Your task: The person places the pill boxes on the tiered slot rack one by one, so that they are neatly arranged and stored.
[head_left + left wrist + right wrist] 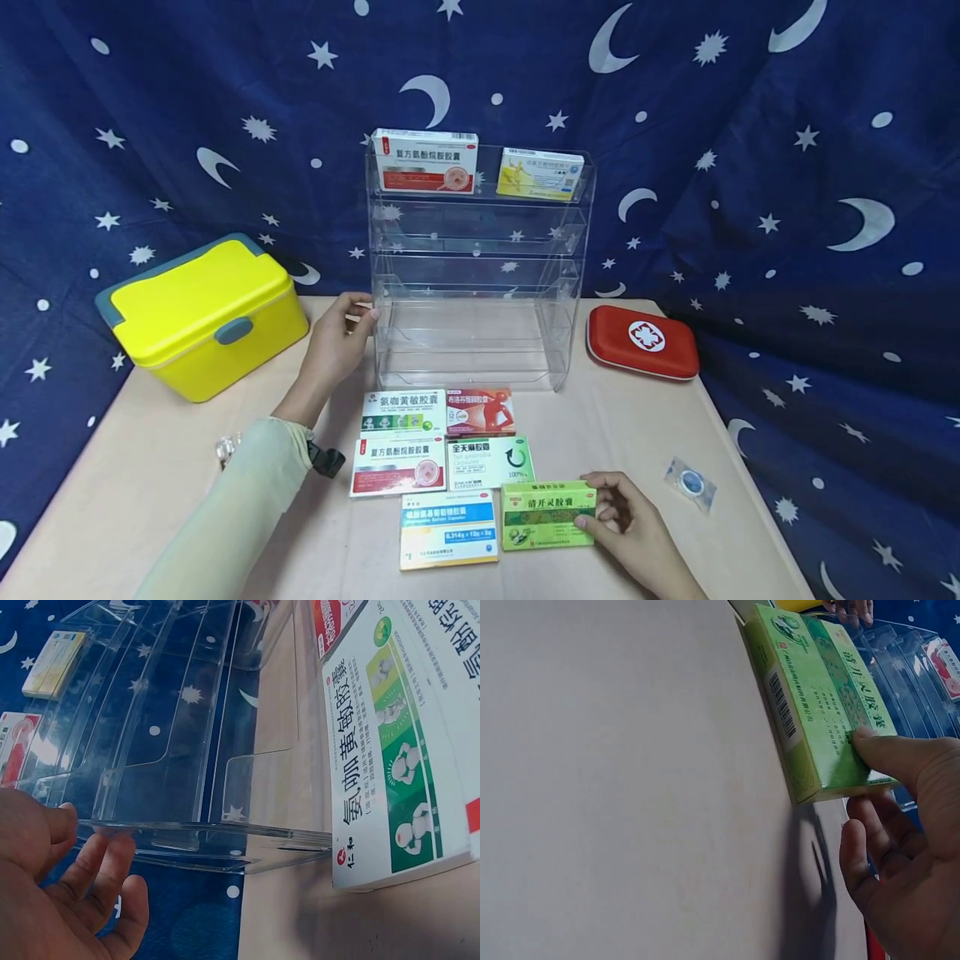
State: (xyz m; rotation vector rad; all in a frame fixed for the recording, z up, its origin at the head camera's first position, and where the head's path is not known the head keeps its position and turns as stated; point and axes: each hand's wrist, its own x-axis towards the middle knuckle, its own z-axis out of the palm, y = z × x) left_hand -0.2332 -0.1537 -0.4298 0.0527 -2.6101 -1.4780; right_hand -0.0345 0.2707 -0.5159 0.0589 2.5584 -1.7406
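Small print on the green box (548, 515) unreadable; sachet (691, 482) contents too small to tell

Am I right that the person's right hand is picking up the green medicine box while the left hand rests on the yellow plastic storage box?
Not quite. The right hand does grip the green medicine box, but the left hand rests against the side of the clear acrylic tiered shelf, not on the yellow plastic storage box, as the head view shows.

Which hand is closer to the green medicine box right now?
Right. The right hand grips the green medicine box at its right edge; the left hand is far off, touching the clear rack's left side.
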